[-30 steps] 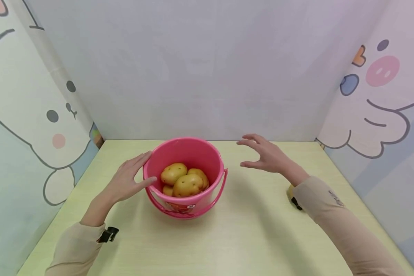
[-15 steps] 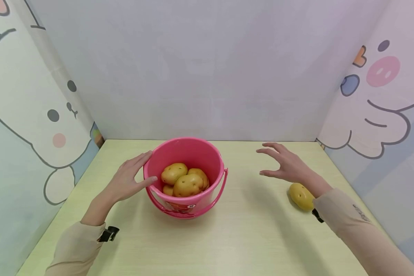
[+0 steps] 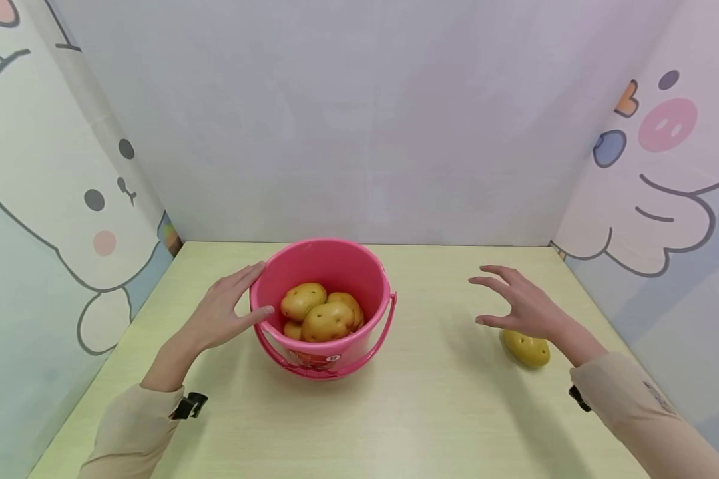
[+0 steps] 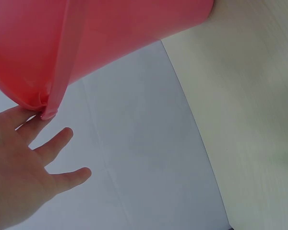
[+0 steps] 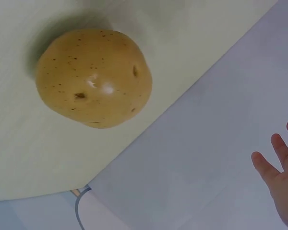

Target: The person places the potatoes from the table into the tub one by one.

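Note:
A pink bucket [image 3: 335, 266] stands left of centre on the table with several potatoes [image 3: 327, 321] inside. My left hand [image 3: 224, 309] touches the bucket's left rim, fingers spread and nearly straight, thumb lying over the edge. In the left wrist view, fingertips [image 4: 36, 125] meet the rim by the handle joint [image 4: 49, 114], while two other fingers stay apart from it. On the right, a lone potato [image 3: 528, 351] lies on the table, large in the right wrist view [image 5: 93, 79]. Above it hovers my right hand [image 3: 524, 306], fingers spread and holding nothing; it partly covers the potato in the head view.
The bucket's pink handle [image 3: 380, 346] hangs down over its front and right side. A plain pale wall [image 3: 359, 133] closes the table [image 3: 395, 426] at the back. Cartoon-printed panels stand at the left [image 3: 48, 166] and right [image 3: 665, 186].
My right hand has moved away from the bucket, to the right and slightly down, towards the lone potato. My left hand and the bucket have stayed in place.

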Demonstrator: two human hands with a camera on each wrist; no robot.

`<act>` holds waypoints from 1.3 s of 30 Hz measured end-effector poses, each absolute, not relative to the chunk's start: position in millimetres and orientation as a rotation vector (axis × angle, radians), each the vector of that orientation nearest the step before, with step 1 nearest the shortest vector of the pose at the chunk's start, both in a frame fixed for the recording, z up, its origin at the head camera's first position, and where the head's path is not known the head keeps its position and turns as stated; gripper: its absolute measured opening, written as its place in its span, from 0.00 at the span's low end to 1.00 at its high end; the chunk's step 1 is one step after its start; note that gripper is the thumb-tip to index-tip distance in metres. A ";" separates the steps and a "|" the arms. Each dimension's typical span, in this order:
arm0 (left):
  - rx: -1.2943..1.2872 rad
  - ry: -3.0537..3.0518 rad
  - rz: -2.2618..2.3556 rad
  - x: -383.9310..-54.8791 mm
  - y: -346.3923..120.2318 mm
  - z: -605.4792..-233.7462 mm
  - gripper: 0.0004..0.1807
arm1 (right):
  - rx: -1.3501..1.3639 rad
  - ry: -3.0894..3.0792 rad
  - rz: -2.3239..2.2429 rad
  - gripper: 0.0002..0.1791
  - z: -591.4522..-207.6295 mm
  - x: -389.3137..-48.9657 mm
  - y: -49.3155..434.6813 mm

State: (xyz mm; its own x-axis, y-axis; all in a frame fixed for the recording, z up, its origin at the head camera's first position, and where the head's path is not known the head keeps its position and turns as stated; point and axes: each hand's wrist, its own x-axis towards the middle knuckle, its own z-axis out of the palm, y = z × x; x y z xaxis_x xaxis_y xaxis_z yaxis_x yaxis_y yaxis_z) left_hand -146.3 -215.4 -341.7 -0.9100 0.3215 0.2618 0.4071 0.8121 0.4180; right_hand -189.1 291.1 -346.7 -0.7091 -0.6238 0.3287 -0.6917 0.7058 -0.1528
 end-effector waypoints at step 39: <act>-0.568 -2.828 -0.707 -146.1 -215.3 -340.7 0.43 | 0.910 -2.851 0.388 0.38 -421.2 -162.4 361.2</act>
